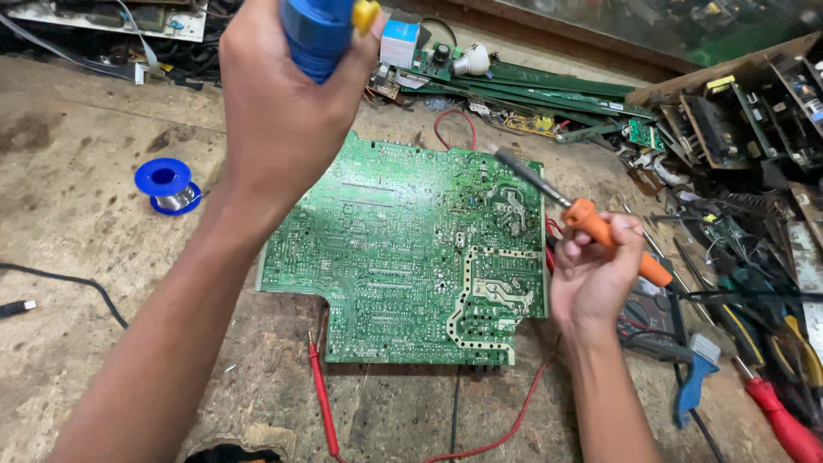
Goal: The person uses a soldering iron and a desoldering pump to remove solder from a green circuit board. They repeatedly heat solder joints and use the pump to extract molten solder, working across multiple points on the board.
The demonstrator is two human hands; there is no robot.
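The tabletop looks like rough, stained matt board. The green circuit board has a semi-gloss lacquered face with dull metal solder dots. The soldering iron shows a dark metal shaft and orange plastic handle; the blue pump is smooth glossy plastic

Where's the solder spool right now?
Head view, left side: the blue solder spool sits on the workbench, left of the green circuit board, beyond the left forearm.

Worn wooden bench bears green circuit board, solder spool.
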